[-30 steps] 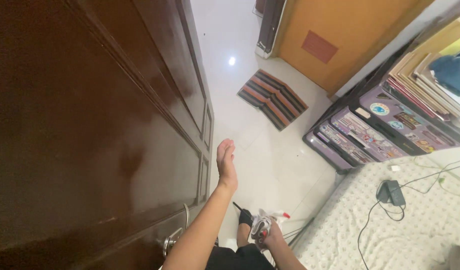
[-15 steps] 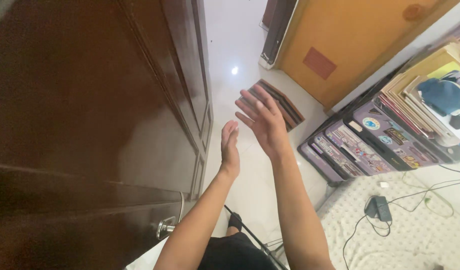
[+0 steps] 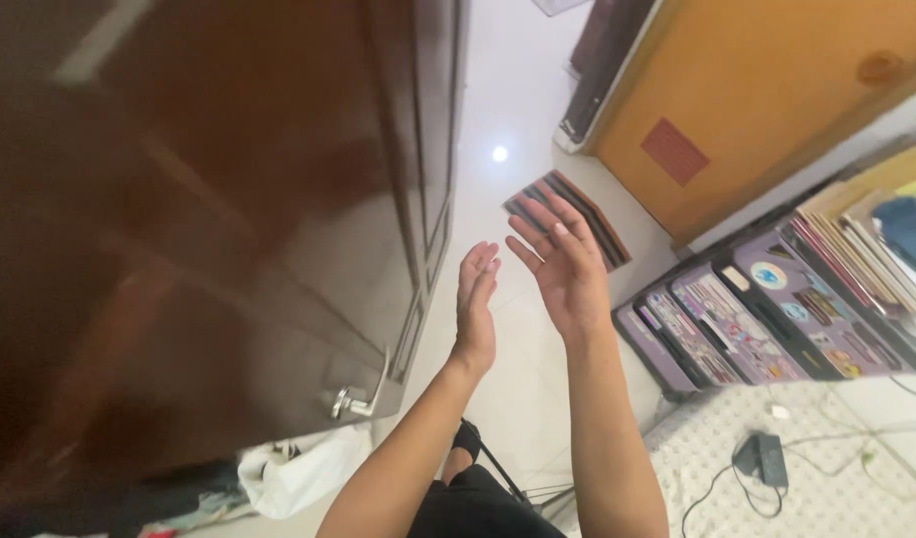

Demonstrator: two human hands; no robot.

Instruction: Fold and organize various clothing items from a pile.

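Both bare hands are raised, empty and just apart, beside the edge of the tall dark brown wooden door (image 3: pixel 229 229), touching nothing; the left hand (image 3: pixel 475 309) is held edge-on with fingers straight and together, the right hand (image 3: pixel 563 264) shows its palm with fingers spread. The door's silver lever handle (image 3: pixel 358 399) sits low, left of the left forearm. Beyond the fingertips, a striped orange-and-dark floor mat (image 3: pixel 570 214) lies on the pale tiled floor (image 3: pixel 518 389).
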